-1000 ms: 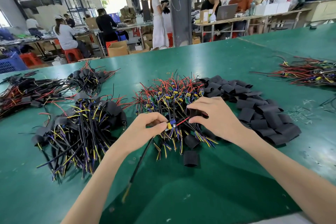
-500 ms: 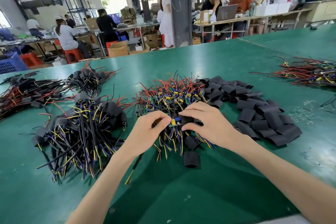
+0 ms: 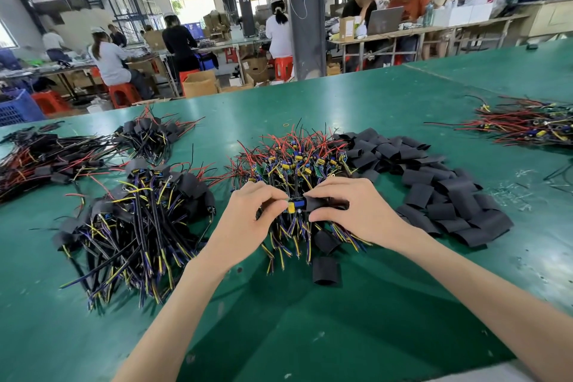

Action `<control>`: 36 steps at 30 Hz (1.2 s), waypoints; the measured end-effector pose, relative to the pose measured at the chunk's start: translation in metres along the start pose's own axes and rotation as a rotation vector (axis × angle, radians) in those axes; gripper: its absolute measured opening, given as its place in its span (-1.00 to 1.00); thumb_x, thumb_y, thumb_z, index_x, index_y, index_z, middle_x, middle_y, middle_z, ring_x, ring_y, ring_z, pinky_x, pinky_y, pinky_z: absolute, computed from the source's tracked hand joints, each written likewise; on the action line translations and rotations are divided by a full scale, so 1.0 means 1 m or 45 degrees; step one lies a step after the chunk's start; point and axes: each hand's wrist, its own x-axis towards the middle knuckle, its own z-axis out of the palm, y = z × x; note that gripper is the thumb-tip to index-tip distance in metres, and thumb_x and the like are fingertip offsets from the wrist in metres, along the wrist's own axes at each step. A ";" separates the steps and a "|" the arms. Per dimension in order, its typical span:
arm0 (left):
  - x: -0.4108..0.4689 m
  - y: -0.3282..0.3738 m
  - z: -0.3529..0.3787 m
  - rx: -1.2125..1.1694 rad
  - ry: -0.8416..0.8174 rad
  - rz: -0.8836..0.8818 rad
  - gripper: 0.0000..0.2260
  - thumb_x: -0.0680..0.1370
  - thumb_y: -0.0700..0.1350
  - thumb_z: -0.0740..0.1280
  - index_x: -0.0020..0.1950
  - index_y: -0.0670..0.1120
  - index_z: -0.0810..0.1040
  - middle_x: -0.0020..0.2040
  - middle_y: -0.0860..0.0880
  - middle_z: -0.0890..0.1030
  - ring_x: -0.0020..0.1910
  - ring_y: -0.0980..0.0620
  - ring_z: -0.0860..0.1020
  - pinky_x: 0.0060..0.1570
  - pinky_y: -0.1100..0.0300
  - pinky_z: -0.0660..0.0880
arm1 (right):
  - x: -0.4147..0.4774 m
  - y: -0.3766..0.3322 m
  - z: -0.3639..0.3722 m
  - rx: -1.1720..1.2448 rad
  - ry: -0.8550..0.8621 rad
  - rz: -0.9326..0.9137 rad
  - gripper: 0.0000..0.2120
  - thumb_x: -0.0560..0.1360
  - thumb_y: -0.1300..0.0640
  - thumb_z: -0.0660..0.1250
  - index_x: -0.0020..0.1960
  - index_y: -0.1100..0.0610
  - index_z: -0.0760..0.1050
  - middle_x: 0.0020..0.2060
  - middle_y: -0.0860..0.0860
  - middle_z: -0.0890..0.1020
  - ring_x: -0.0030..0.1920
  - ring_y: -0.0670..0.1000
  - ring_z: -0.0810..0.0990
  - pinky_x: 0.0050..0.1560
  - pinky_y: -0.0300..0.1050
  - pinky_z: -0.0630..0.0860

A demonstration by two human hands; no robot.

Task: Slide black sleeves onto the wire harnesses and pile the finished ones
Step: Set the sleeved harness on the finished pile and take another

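My left hand (image 3: 248, 220) pinches a wire harness (image 3: 293, 206) by its small blue and yellow component, just above the middle heap of unsleeved harnesses (image 3: 294, 164). My right hand (image 3: 350, 208) grips a black sleeve (image 3: 316, 203) whose mouth meets that component. The harness's wires are hidden under my hands. A loose pile of flat black sleeves (image 3: 434, 189) lies to the right. The pile of sleeved harnesses (image 3: 136, 220) lies to the left.
Two stray sleeves (image 3: 325, 270) lie just in front of the middle heap. More harness bundles sit at the far left (image 3: 40, 161), back left (image 3: 152, 133) and far right (image 3: 527, 124) of the green table (image 3: 310, 335). Workers sit at benches beyond the far edge.
My hands have closed together. The red wire and long black cable seen earlier between and below them are now hidden, and the sleeve has moved left up to the blue component.
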 end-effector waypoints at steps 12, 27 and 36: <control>0.001 -0.002 0.000 0.060 -0.038 0.031 -0.92 0.53 -0.18 0.37 -0.02 -0.10 0.64 -0.18 0.05 0.58 -0.14 0.00 0.43 -0.02 -0.05 0.38 | 0.001 0.005 0.003 0.196 -0.054 0.190 -0.72 0.31 0.20 0.54 0.01 0.07 0.66 -0.11 -0.02 0.64 -0.12 -0.05 0.59 0.00 -0.08 0.50; -0.003 0.011 0.009 -0.218 -0.021 -0.252 -0.94 0.54 -0.17 0.35 -0.05 -0.07 0.62 -0.20 0.15 0.58 -0.19 0.24 0.49 -0.10 0.41 0.37 | -0.005 -0.002 0.013 -0.044 0.095 -0.079 -0.70 0.30 0.22 0.55 0.00 0.19 0.59 -0.10 -0.11 0.55 -0.04 -0.03 0.51 0.04 0.03 0.49; -0.006 0.019 0.012 -0.405 0.069 -0.308 -0.89 0.51 -0.25 0.38 -0.19 -0.09 0.54 -0.27 0.02 0.59 -0.25 0.06 0.51 -0.16 0.28 0.41 | -0.005 -0.003 0.014 -0.182 0.167 -0.171 -0.73 0.33 0.11 0.52 -0.04 0.19 0.59 -0.18 -0.17 0.57 -0.14 0.01 0.51 -0.06 -0.07 0.43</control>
